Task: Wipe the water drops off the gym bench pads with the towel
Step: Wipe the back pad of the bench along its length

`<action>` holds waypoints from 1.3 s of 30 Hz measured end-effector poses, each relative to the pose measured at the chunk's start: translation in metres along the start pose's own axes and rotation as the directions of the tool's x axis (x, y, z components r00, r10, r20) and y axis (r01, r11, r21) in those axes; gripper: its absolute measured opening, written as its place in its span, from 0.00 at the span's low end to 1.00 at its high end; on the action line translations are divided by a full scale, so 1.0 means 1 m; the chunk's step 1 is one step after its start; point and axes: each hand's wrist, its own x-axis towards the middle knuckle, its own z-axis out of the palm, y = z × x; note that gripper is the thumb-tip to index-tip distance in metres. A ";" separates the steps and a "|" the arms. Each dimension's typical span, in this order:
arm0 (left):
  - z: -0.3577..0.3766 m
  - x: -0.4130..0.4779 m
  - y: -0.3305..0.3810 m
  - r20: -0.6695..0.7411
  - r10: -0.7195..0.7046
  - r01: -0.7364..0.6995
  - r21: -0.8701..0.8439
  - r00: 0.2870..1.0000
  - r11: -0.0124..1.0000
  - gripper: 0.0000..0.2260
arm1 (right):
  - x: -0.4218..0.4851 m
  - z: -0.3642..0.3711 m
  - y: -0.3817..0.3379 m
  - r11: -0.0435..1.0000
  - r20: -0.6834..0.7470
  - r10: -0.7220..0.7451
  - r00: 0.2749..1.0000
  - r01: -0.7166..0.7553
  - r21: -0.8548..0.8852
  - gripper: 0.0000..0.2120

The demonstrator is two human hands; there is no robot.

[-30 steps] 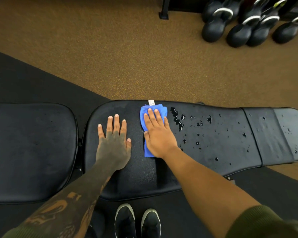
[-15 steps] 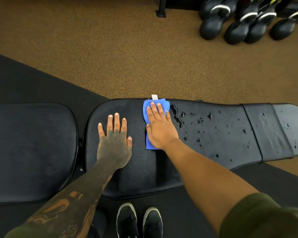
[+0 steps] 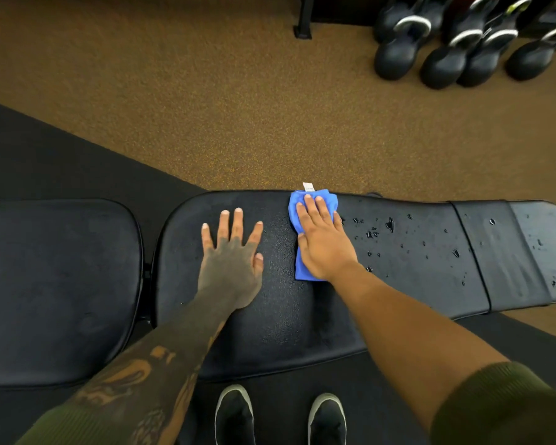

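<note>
Head view, one towel (image 3: 329, 202) under right hand (image 3: 323, 242), left hand (image 3: 231, 261) on pad (image 3: 286, 316)

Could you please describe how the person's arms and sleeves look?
The left sleeve and right sleeve are olive green. The left forearm carries tattoos that run on over the back of the left grip; the right forearm and right grip show none. No rings or watch visible.

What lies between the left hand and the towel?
In the head view, only a bare strip of bench pad, without visible drops, separates the left hand from the towel.
</note>
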 end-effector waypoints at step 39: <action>0.020 0.014 0.062 -0.004 -0.200 0.200 0.006 0.980 0.980 0.28 | -0.007 -0.003 0.071 0.979 0.000 -0.197 0.980 0.197 -0.057 0.30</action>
